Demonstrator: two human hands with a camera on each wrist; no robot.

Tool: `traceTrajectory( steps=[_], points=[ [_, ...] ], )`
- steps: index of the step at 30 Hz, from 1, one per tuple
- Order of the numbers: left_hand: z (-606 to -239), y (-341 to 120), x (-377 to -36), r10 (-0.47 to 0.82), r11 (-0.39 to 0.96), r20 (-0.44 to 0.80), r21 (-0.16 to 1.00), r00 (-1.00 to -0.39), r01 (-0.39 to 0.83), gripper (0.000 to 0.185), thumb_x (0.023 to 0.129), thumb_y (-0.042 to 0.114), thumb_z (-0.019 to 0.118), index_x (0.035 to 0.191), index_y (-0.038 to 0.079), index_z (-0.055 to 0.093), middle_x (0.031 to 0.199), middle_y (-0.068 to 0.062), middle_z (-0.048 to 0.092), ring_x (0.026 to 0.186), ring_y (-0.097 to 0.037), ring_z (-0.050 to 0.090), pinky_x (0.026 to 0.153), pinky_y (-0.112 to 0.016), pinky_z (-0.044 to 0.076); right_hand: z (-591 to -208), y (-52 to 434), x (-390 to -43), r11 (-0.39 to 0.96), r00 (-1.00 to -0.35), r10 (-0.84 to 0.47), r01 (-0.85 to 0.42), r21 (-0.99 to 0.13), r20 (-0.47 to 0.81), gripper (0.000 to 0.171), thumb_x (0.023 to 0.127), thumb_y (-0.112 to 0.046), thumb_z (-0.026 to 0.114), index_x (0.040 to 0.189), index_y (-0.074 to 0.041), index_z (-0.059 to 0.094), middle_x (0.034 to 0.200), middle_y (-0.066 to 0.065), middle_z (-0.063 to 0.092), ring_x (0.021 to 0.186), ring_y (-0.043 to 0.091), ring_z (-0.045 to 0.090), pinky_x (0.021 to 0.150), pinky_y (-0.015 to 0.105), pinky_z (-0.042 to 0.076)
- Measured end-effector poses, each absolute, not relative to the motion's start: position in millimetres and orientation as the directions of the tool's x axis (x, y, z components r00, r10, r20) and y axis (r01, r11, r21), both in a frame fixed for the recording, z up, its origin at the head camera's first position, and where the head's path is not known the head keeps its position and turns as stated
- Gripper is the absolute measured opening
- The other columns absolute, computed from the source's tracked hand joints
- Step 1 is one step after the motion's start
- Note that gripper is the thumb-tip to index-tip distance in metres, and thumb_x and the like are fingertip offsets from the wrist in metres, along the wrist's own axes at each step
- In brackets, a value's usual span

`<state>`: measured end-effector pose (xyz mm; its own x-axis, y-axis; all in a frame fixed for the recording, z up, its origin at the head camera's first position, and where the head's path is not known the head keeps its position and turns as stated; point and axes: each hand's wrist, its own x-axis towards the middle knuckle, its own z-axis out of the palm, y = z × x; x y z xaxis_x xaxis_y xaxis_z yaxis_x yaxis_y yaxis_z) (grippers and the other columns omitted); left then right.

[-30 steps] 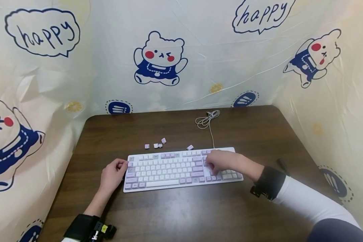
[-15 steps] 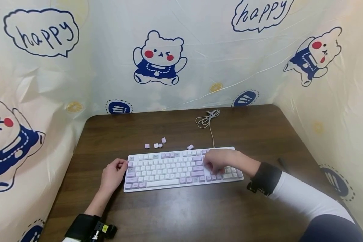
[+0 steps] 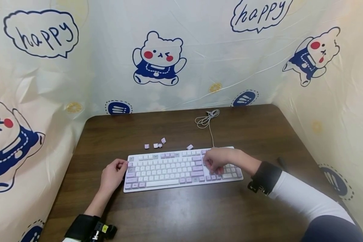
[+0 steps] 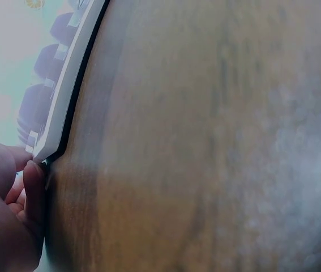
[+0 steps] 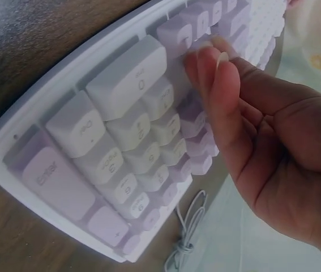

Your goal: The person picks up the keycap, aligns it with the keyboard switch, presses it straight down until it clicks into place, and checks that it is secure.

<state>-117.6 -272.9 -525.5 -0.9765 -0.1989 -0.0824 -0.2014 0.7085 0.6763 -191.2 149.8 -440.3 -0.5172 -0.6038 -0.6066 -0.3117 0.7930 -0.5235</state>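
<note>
Behind the keyboard (image 3: 181, 168), five loose keycaps (image 3: 156, 145) lie scattered on the dark wood-grain surface (image 3: 181, 211), near its coiled white cable (image 3: 206, 119), with a glossy bear-print curtain (image 3: 157, 57) on three sides. Lying flat near the front middle, the board has a white frame and smooth, rounded white and lilac caps. The left hand (image 3: 113, 174) pinches its left edge in a closed grip, while the right hand (image 3: 219, 160) curls over the right-hand keys, fingertips (image 5: 208, 54) touching a lilac cap.

"happy" in speech bubbles on the backdrop sheet (image 3: 199, 50), "Enter" on a keyboard (image 5: 64, 187) key
</note>
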Motion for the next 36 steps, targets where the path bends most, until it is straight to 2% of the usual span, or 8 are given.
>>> traceTrajectory(
  steps=[8, 15, 25, 36],
  points=[
    [-525, -273, -118, -0.196, 0.700, -0.096, 0.683, -0.976, -0.208, 0.030, 0.106, 0.029, 0.061, 0.113, 0.001, 0.068, 0.089, -0.009, 0.062, 0.069, -0.018, 0.056, 0.060, -0.028, 0.047, -446, 153, -193, 0.784, -0.516, -0.613, -0.297, -0.546, -0.599, 0.018, 0.092, -0.004, 0.078, 0.081, -0.007, 0.065, 0.084, 0.004, 0.063, 0.053, 0.015, 0.063, 0.054, 0.028, 0.054],
    [-525, -273, -119, -0.191, 0.699, -0.106, 0.684, -0.976, -0.210, 0.032, 0.106, 0.031, 0.060, 0.114, 0.001, 0.068, 0.090, -0.010, 0.062, 0.071, -0.018, 0.056, 0.061, -0.028, 0.048, -448, 156, -188, 0.762, -0.519, -0.638, -0.322, -0.562, -0.569, 0.021, 0.091, 0.000, 0.077, 0.079, -0.003, 0.061, 0.066, 0.006, 0.063, 0.049, 0.014, 0.060, 0.050, 0.024, 0.050],
    [-525, -273, -118, -0.183, 0.697, -0.136, 0.681, -0.974, -0.226, 0.031, 0.106, 0.029, 0.059, 0.117, 0.000, 0.067, 0.092, -0.011, 0.062, 0.073, -0.023, 0.056, 0.061, -0.029, 0.048, -452, 156, -180, 0.756, -0.536, -0.647, -0.361, -0.546, -0.542, 0.022, 0.093, -0.002, 0.076, 0.078, -0.005, 0.061, 0.066, 0.004, 0.061, 0.050, 0.015, 0.059, 0.050, 0.022, 0.046],
    [-526, -275, -119, -0.187, 0.700, -0.115, 0.681, -0.976, -0.215, 0.031, 0.105, 0.029, 0.060, 0.115, 0.001, 0.068, 0.091, -0.011, 0.062, 0.073, -0.022, 0.056, 0.061, -0.029, 0.047, -441, 151, -177, 0.775, -0.565, -0.632, -0.453, -0.441, -0.530, 0.015, 0.094, -0.007, 0.076, 0.084, -0.009, 0.065, 0.069, -0.001, 0.057, 0.054, 0.013, 0.059, 0.052, 0.022, 0.045]
  ],
)
